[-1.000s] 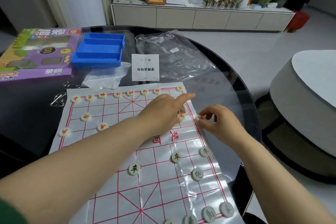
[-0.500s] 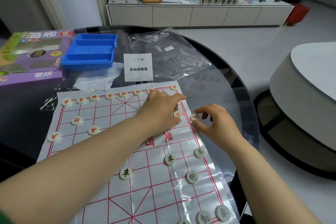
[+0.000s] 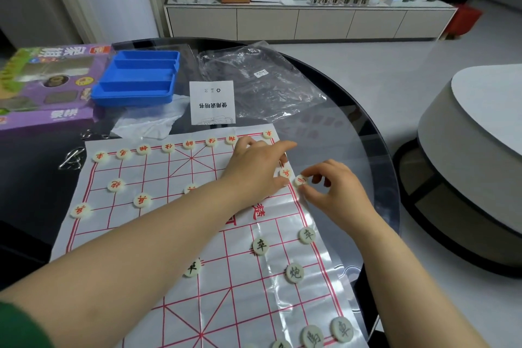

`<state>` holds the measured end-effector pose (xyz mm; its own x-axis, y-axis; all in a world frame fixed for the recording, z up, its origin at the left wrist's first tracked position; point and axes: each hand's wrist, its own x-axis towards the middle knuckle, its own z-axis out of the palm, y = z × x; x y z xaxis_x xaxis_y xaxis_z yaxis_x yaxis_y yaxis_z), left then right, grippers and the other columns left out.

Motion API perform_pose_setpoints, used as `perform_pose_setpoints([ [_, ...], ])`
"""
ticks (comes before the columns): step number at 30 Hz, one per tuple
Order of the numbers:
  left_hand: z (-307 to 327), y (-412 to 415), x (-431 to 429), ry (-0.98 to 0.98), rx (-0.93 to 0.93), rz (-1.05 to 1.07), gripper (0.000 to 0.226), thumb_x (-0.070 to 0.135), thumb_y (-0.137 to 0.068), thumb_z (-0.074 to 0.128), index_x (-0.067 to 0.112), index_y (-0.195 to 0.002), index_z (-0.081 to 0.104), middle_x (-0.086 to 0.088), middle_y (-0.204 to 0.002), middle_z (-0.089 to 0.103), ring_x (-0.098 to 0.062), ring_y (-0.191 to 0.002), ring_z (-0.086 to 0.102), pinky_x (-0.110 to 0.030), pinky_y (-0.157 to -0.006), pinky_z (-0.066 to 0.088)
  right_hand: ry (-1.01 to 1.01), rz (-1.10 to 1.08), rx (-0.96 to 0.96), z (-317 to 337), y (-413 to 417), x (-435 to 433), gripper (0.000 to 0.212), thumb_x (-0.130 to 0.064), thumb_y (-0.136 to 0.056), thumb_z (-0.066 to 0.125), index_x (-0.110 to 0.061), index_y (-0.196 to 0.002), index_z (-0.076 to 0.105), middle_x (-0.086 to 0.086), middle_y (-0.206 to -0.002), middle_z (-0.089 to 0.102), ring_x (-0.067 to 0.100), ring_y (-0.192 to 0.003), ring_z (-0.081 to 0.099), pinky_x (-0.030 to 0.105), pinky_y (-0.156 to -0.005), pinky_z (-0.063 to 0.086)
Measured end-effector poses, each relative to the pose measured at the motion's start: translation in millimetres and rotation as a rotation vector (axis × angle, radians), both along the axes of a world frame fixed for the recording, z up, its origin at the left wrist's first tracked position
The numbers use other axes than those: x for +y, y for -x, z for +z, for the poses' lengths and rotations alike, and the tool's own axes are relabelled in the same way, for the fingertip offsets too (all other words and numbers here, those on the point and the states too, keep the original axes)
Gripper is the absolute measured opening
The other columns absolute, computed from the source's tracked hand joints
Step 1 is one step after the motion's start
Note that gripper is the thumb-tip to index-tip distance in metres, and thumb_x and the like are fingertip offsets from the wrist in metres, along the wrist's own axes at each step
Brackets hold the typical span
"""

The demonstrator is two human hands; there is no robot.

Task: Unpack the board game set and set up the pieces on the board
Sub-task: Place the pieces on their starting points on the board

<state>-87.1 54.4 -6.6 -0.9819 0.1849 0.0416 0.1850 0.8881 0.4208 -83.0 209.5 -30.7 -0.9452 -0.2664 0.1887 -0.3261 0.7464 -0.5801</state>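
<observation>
The white game board [image 3: 158, 178] with its red grid lies on the round glass table [image 3: 367, 127]. Red-lettered pieces [image 3: 143, 148] line its far row, with a few more in front of them. Dark-lettered pieces [image 3: 260, 246] sit scattered on the near half. My left hand [image 3: 254, 169] rests on the board's far right part, index finger stretched out, thumb and a finger around a red piece [image 3: 285, 172]. My right hand [image 3: 336, 192] pinches another red piece [image 3: 300, 180] at the board's right edge, right beside the first.
A blue tray [image 3: 138, 82], the purple game box [image 3: 50, 85], a leaflet [image 3: 212, 102] and a clear plastic bag [image 3: 260, 85] lie behind the board. Metal rings [image 3: 72, 158] lie at its left corner. A grey pouf [image 3: 466, 164] stands right of the table.
My right hand has brought its red piece closer to the board's right edge, beside the piece under my left hand. My left hand has stayed over its piece.
</observation>
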Motion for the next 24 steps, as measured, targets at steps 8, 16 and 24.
perform_pose_setpoints([
  [8,18,-39,-62,-0.06,0.07,0.115,0.035,0.031,-0.089,0.054,0.035,-0.123,0.049,0.015,-0.132,0.046,-0.01,-0.128,0.028,-0.022,-0.102,0.013,0.032,-0.004,-0.103,11,-4,-2,0.019,-0.025,-0.083,0.062,-0.016,-0.1,0.064,-0.016,-0.075,0.046,0.001,-0.071,0.04,0.009,-0.058,0.032],
  [16,19,-102,-174,-0.078,0.048,0.432,0.023,0.019,-0.084,0.061,0.026,-0.106,0.064,0.004,-0.122,0.056,-0.02,-0.124,0.04,-0.038,-0.111,0.02,-0.043,0.228,-0.074,35,-21,-63,0.022,-0.022,-0.084,0.062,-0.016,-0.105,0.065,-0.01,-0.086,0.052,0.006,-0.084,0.037,0.003,-0.067,0.032],
  [24,-4,-117,-210,-0.136,0.079,0.497,0.025,0.018,-0.084,0.061,0.022,-0.109,0.063,0.005,-0.12,0.056,-0.019,-0.124,0.04,-0.036,-0.108,0.019,-0.295,0.423,-0.024,34,-35,-127,0.028,-0.029,-0.086,0.058,-0.021,-0.113,0.063,0.001,-0.11,0.061,0.017,-0.102,0.044,0.022,-0.073,0.027],
])
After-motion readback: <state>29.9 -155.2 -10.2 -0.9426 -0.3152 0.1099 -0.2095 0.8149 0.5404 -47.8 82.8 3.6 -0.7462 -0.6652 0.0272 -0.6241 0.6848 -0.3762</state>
